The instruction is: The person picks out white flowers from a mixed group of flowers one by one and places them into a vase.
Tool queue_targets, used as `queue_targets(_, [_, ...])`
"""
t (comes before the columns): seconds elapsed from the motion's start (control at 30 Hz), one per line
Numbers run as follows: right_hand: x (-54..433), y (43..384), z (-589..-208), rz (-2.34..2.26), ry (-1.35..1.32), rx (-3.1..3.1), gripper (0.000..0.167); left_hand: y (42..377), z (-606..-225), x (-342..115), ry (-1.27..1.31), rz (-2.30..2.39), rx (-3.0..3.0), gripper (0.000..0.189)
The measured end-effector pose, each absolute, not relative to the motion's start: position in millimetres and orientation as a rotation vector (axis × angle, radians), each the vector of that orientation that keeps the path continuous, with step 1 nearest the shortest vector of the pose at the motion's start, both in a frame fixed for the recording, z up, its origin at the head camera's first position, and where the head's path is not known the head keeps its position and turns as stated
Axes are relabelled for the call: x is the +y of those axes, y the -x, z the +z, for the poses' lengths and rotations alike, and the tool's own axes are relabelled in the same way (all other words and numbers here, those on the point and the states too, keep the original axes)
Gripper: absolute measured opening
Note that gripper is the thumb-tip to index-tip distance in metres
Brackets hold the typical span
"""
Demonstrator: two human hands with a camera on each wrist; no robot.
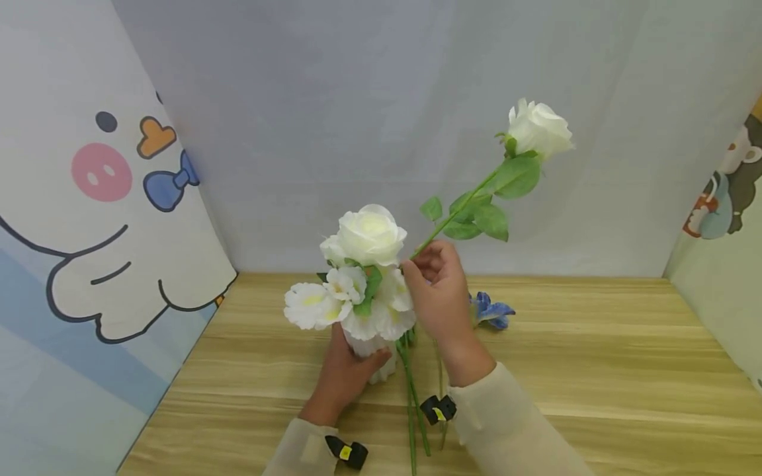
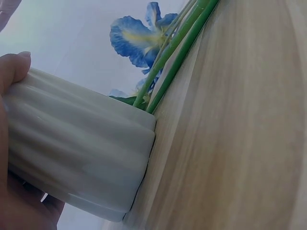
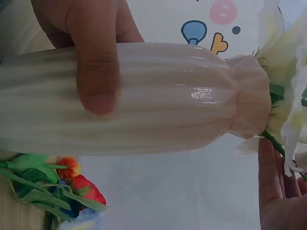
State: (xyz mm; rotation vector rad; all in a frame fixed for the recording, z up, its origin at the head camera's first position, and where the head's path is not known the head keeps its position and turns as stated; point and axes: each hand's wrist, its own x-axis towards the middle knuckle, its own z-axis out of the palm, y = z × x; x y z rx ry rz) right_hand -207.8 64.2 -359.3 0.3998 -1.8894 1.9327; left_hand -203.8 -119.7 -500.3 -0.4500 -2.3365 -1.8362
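My left hand grips a white fluted vase around its body, thumb across the front. The vase stands on the wooden table, and its frilled neck shows in the right wrist view. A full white rose and white irises with yellow centres crowd over its mouth. My right hand pinches the stem of another long white rose beside these blooms. That rose leans up to the right, its green leaves below the head; petals and fingers hide the stem's lower end.
Loose green stems lie on the table right of the vase. A blue iris lies behind my right hand. A red flower and an orange one are near the vase. Cartoon-printed walls stand at both sides.
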Motion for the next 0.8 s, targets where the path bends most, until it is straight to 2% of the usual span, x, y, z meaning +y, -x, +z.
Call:
queue_targets(0.17, [60.3,207.9,-362.3,1.947,-0.413,-1.941,0.016,203.5,-499.4,-119.3,0.447,-1.846,-2.343,0.089])
queue_targets(0.4, [58.3,208.3,-365.4,1.901,-0.391,-2.136,0.01,205.0,-500.2,-119.0,0.485,-1.836,-2.309,0.103])
queue_targets(0.8, [65.9,213.2,-352.1,1.694,-0.496,-2.375,0.011,207.3,-503.3,-119.4,0.502,-1.812,-2.31,0.104])
